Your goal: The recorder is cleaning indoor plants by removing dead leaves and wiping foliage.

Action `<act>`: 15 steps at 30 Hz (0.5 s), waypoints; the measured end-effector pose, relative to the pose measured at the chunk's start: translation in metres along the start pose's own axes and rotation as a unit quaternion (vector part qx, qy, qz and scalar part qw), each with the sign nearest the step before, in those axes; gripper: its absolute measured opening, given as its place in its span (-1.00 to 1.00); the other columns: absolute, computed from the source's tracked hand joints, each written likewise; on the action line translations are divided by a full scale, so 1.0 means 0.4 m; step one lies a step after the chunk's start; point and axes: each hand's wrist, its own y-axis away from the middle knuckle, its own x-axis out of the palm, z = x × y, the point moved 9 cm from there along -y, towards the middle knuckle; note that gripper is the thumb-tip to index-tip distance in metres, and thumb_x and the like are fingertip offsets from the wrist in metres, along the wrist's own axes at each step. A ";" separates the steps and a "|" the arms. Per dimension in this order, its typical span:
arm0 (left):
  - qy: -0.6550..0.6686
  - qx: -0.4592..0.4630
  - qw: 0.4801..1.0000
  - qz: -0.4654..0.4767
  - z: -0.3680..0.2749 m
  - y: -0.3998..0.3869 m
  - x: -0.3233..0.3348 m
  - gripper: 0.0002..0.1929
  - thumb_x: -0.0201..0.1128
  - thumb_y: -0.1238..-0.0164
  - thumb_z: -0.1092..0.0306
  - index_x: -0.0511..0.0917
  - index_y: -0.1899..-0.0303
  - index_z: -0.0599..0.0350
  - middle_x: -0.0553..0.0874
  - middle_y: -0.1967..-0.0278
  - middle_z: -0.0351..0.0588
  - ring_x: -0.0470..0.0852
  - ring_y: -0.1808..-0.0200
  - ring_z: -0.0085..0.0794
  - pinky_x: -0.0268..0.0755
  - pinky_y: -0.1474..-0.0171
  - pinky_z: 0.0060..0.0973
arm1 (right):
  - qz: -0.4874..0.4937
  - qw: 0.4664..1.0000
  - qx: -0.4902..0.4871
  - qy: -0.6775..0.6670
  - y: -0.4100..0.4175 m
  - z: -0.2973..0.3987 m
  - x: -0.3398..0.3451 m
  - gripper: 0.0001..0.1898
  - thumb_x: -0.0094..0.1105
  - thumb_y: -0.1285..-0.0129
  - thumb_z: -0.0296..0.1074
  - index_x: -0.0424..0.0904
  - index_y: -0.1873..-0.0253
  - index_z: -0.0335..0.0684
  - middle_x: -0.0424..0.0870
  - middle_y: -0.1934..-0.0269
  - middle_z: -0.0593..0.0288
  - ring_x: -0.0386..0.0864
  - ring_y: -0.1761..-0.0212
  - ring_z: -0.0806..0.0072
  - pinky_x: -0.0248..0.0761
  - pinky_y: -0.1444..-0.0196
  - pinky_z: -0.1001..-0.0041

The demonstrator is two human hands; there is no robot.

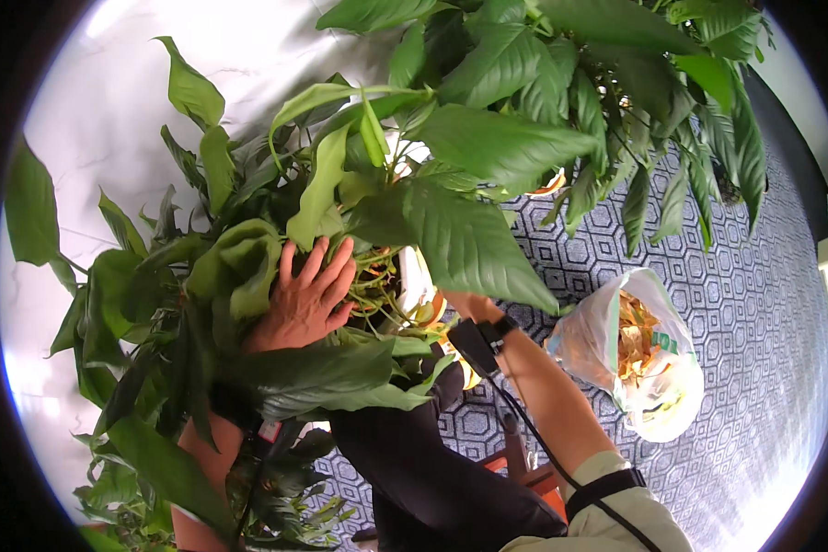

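Note:
A large leafy potted plant (234, 276) spreads across the left and middle of the view. My left hand (310, 297) lies spread over its leaves beside the soil, fingers apart, seemingly pushing foliage aside. Stems rise from the dark soil (372, 283) in a white pot (412, 276), whose rim shows just right of them. My right hand (464, 302) reaches in at the pot's right side; its fingers are hidden under a big green leaf (476, 241), so its grip does not show. Both forearms run among or beside the leaves.
A plastic bag (593, 338) holding dry brown leaves (636, 331) sits on the patterned carpet (745, 331) at right. More leafy plants (593, 90) stand at the top right. Pale marble-like tiles (124, 90) lie at left. Part of a red-brown wooden stool or chair (517, 462) shows below.

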 end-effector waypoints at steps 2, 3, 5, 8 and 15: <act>-0.038 0.001 0.999 -0.020 0.004 0.030 0.030 -0.49 0.23 -0.10 0.03 0.41 0.03 0.24 0.20 -0.23 0.05 0.15 -0.21 0.00 0.02 -0.14 0.19 | -0.014 1.000 -0.008 -0.011 -0.044 -0.011 -0.006 -0.48 0.01 -0.31 -0.14 0.22 -0.26 -0.33 0.34 -0.18 0.03 0.31 -0.18 0.31 0.11 -0.26 0.40; -0.053 -0.013 0.998 -0.023 0.023 0.068 0.039 -0.48 0.22 -0.07 0.03 0.43 0.04 0.24 0.24 -0.18 0.05 0.15 -0.22 -0.03 0.07 -0.11 0.15 | -0.003 1.000 -0.008 -0.016 -0.059 -0.026 0.030 -0.48 0.00 -0.32 -0.14 0.22 -0.26 -0.32 0.34 -0.18 0.04 0.31 -0.19 0.30 0.09 -0.27 0.39; -0.072 -0.016 0.996 -0.055 0.035 0.084 0.048 -0.49 0.22 -0.04 0.00 0.49 0.09 0.26 0.28 -0.07 0.03 0.12 -0.23 -0.08 0.14 -0.08 0.06 | 0.006 1.000 -0.024 0.008 -0.077 -0.001 0.042 -0.50 -0.02 -0.32 -0.13 0.23 -0.26 -0.30 0.35 -0.18 0.04 0.30 -0.20 0.29 0.05 -0.29 0.38; -0.066 -0.058 0.995 -0.056 0.059 0.080 0.032 -0.49 0.21 -0.04 0.01 0.49 0.10 0.27 0.31 -0.05 0.05 0.14 -0.21 -0.08 0.18 -0.07 0.02 | 0.070 0.995 -0.053 0.052 -0.066 0.036 0.135 -0.51 -0.05 -0.33 -0.12 0.24 -0.26 -0.27 0.35 -0.18 0.05 0.29 -0.21 0.28 -0.01 -0.32 0.37; 0.594 -0.280 0.729 0.195 0.118 0.487 0.398 -0.63 0.12 -0.15 0.12 0.49 0.05 0.09 0.46 0.01 -0.06 0.35 -0.11 -0.21 0.29 -0.06 -0.17 | 0.269 0.925 -0.224 0.144 0.043 0.212 0.452 -0.55 -0.11 -0.35 -0.11 0.26 -0.26 -0.18 0.37 -0.18 0.08 0.26 -0.24 0.25 -0.15 -0.38 0.33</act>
